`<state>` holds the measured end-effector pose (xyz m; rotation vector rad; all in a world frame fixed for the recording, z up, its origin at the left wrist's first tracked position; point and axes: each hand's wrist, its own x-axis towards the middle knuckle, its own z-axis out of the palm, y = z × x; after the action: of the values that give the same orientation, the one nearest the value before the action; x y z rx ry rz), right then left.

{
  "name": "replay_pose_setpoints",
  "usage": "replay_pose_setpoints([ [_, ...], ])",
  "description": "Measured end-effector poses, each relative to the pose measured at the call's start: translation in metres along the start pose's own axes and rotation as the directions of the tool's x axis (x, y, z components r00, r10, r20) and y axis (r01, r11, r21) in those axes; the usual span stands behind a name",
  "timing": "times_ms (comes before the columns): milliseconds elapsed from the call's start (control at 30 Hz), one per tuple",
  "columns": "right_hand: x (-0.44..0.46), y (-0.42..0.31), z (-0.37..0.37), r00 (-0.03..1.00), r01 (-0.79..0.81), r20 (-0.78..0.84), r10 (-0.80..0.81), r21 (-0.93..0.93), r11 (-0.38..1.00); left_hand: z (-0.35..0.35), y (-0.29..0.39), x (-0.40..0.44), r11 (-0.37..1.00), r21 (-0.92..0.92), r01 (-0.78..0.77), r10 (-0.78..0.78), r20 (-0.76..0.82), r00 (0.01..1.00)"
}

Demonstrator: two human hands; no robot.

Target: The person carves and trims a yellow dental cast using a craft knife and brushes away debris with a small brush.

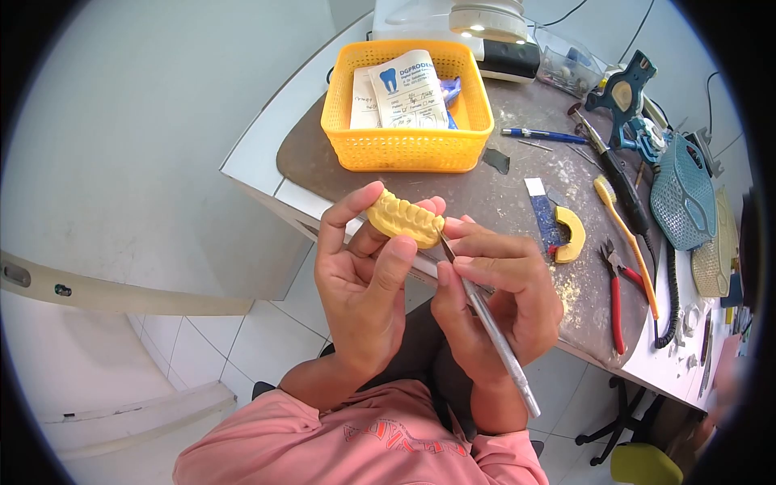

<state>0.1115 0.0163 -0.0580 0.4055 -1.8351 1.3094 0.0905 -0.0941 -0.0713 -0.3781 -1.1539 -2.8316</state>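
Observation:
A yellow dental cast (pixel 404 220) with a row of teeth is held up over the table's front edge by my left hand (pixel 364 275), its thumb in front and its fingers around the left end and behind. My right hand (pixel 505 295) grips a silver metal carving knife (pixel 493 327) like a pen. The knife's thin blade meets the right end of the cast, and its handle points down to the lower right. Fingertips of my right hand are next to that same end of the cast.
Behind the hands stands a yellow basket (pixel 404 152) with papers. To the right lie a second yellow cast piece (pixel 571 234), a toothbrush (pixel 626 234), red-handled pliers (pixel 617 311), a blue pen (pixel 543 135) and a corded handpiece (pixel 618 178). A lamp (pixel 487 20) hangs above.

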Motion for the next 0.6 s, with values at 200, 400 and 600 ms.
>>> replay_pose_setpoints([
  [200, -0.0027, 0.0022, 0.0026, 1.000, 0.019, -0.009, -0.019, -0.030, 0.999, -0.0028, -0.0052, -0.0027, 0.999, 0.016, -0.039, 0.040, -0.013, 0.999],
  [400, -0.0023, 0.0051, 0.0033, 0.997, 0.078, -0.014, -0.080, -0.073, 0.994, -0.0021, -0.0079, -0.0031, 0.997, 0.000, -0.077, 0.077, -0.013, 0.997],
  [600, -0.0021, 0.0047, 0.0039, 0.996, 0.084, -0.016, -0.086, -0.102, 0.991, -0.0022, -0.0083, -0.0041, 0.997, 0.004, -0.081, 0.081, -0.009, 0.997],
])
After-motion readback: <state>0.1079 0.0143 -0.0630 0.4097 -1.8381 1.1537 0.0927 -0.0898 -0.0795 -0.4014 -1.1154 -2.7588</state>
